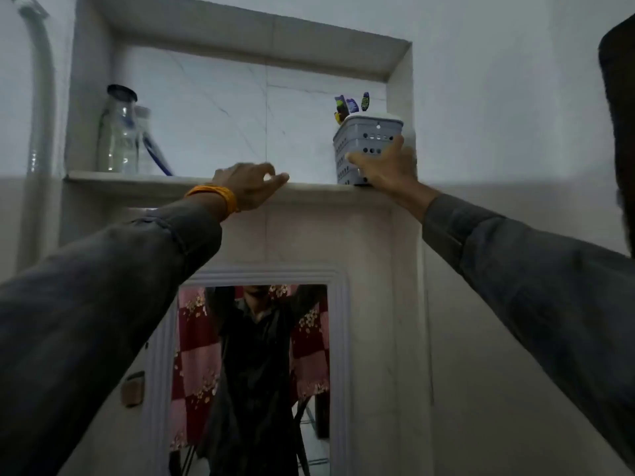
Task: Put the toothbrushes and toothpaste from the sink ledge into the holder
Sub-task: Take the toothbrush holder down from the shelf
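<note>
Arms in grey sleeves reach up from the lower corners of the frame toward a niche in the wall. Left hand, an orange band at its wrist, rests at centre frame on the front edge of the niche's ledge, fingers loosely curled, thumb near the forefinger, nothing in its grasp. Right hand, right of centre, is spread against the holder: the thumb lies across the left face, the palm covers the lower right side, and the fingers are hidden behind, so a full grip cannot be confirmed.

Holder is a pale grey perforated basket standing upright at the right end of the ledge, close to the niche's right wall. From its top left corner stick out toothbrushes, dark and purple; the blur makes their number uncertain, perhaps three, and the toothpaste cannot be picked out.

At upper left on the same ledge stands a clear jar with a dark rim, a blue-handled item leaning beside it. A mirror fills the lower centre.
</note>
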A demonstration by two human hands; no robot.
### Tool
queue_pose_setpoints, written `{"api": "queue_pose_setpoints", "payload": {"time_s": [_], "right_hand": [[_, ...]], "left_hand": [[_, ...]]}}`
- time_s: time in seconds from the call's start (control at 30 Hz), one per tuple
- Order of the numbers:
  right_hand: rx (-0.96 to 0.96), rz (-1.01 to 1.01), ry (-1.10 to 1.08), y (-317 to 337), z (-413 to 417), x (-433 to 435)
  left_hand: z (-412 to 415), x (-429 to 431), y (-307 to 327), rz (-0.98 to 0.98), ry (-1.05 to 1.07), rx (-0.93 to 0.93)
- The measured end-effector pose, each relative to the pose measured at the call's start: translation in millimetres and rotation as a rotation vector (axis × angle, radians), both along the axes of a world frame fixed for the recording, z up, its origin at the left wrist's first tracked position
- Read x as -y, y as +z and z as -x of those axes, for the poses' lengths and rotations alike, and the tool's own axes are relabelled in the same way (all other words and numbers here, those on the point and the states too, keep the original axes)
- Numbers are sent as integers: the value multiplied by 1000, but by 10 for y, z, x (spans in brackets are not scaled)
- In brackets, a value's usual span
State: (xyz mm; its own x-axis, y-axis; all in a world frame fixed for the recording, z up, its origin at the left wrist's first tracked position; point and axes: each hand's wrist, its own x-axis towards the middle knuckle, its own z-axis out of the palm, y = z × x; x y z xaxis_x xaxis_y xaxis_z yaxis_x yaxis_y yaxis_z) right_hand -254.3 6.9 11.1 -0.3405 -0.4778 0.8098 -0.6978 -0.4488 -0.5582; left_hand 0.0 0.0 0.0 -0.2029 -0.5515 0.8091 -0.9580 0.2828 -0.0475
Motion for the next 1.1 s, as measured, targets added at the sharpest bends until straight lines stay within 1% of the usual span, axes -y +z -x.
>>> {"api": "queue_pose_setpoints", "payload": {"time_s": [0.07, 0.2, 0.33, 0.5, 0.6, 0.67, 0.77, 0.87, 0.93, 1.0, 1.1], "right_hand": [[7, -23, -10, 33, -4, 88], [76, -71, 1, 76, 14, 292], [101, -4, -42, 72, 24, 294], [111, 23, -32, 13, 65, -73], [122, 57, 23, -108, 84, -427], [131, 80, 93, -298, 104, -668], [117, 55, 202, -845, 49, -968], [132, 5, 259, -1678, -34, -1074], [172, -74, 301, -2334, -92, -1055], [216, -183, 339, -3032, -172, -1035], [293, -350, 380, -4113, -299, -1071]], "left_hand": [[-7, 43, 5, -110, 131, 62], [-6, 151, -25, -58, 180, 88], [-23, 150, -11, -62, 200, 68], [-21, 102, -100, -41, 151, 41], [-66, 22, -239, 39, 89, 22], [-72, -73, -395, 109, 8, 2], [-59, -266, -779, 182, -161, -100], [-46, -504, -1390, 172, -250, -181], [-80, -632, -1928, 125, -270, -188], [-158, -701, -2528, 50, -262, -153], [-301, -781, -3501, -108, -192, -170]]}}
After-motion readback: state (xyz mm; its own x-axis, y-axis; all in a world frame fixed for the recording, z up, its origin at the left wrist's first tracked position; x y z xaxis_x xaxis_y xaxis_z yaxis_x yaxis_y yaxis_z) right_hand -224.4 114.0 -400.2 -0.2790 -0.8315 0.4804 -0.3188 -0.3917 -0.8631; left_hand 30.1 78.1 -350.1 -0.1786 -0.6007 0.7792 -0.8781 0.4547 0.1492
